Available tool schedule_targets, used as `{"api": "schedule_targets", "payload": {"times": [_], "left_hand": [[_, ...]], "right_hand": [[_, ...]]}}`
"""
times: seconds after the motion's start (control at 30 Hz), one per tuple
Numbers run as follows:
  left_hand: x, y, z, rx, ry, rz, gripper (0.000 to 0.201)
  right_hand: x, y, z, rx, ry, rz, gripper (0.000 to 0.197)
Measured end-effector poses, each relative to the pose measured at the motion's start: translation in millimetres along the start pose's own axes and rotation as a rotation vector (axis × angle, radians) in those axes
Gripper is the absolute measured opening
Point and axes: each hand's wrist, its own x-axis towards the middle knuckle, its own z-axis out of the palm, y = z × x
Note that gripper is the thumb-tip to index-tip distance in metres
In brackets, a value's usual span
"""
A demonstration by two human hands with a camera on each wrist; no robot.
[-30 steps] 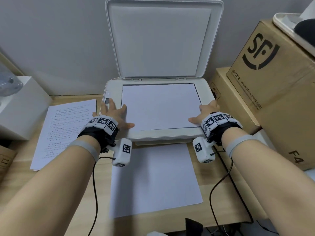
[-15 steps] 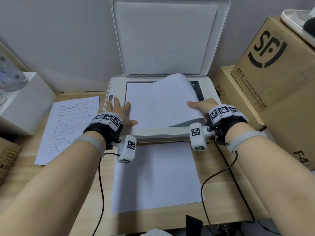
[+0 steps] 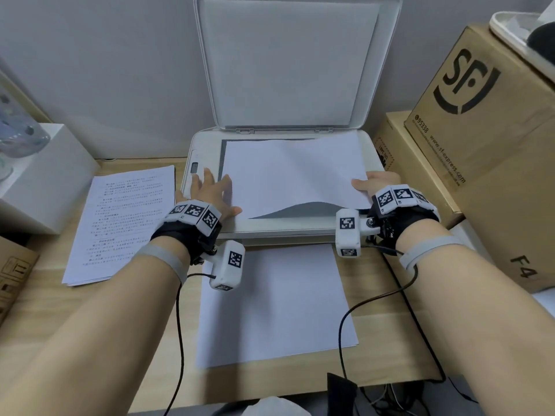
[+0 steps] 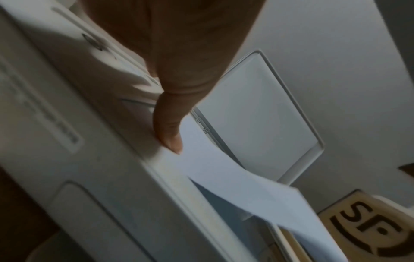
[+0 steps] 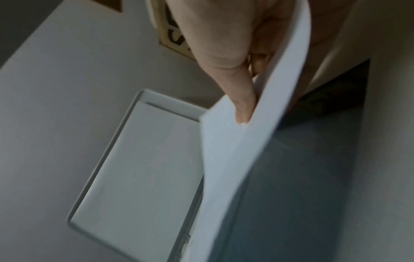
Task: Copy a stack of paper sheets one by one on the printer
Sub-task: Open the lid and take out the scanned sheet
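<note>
Forearms fill the bottom of my head view, cut off at the frame edge, cables trailing from both wrist rigs. Just past them, a blank sheet point(image 3: 274, 304) lies flat on the wooden desk point(image 3: 387, 340), its far edge tucked under the printer's front lip. Off to the left, a printed stack point(image 3: 120, 223) rests on the desk, text too small for me to read.

Now the hands. My left hand point(image 3: 210, 195) lies spread and relaxed on the printer point(image 3: 207, 145), fingers straight, thumb tip touching the near left corner of the sheet on the scanner point(image 3: 294, 175) — the left wrist view is dim and blurred but shows that thumb point(image 4: 168, 134) on the paper's edge. My right hand point(image 3: 377, 184) pinches the sheet's right edge, thumb point(image 5: 241, 104) on top; the fingers underneath are mostly hidden by the paper. That side is raised and bowed, dark glass point(image 3: 297, 210) showing beneath.

Farther back, the scanner lid point(image 3: 295, 61) stands open against the wall. At right, cardboard boxes point(image 3: 480, 121), cropped by the frame.
</note>
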Motion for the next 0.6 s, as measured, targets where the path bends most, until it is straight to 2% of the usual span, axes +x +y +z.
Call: {"api": "schedule_targets", "payload": {"times": [0.07, 0.13, 0.23, 0.3, 0.37, 0.47, 0.6], "left_hand": [[-3.5, -1.2, 5.1, -0.126, 0.078, 0.0, 0.085], [-5.3, -7.2, 10.2, -0.351, 0.133, 0.005, 0.092], [-18.5, -14.5, 19.7, -0.798, 0.248, 0.027, 0.088], [-33.1, -13.7, 27.3, -0.987, 0.338, 0.035, 0.082], [-46.3, -13.9, 35.2, -1.108, 0.394, 0.025, 0.075], [-61.2, -26.6, 49.6, -1.223, 0.366, 0.024, 0.063], [-86.1, -47.6, 76.3, -1.394, 0.333, 0.0, 0.021]], "right_hand": [[-4.2, 7.4, 0.3, 0.035, 0.055, -0.08, 0.031], [-10.3, 17.4, -0.5, 0.103, 0.075, -0.11, 0.029], [-19.6, 37.2, -3.0, 0.29, 0.045, -0.08, 0.027], [-29.0, 49.6, -2.8, 0.371, 0.015, -0.059, 0.02], [-37.8, 61.0, -0.1, 0.434, -0.03, -0.042, 0.013], [-55.2, 76.0, 6.6, 0.479, -0.065, -0.041, 0.018], [-79.5, 104.6, 19.5, 0.534, -0.123, 0.008, 0.017]]}}
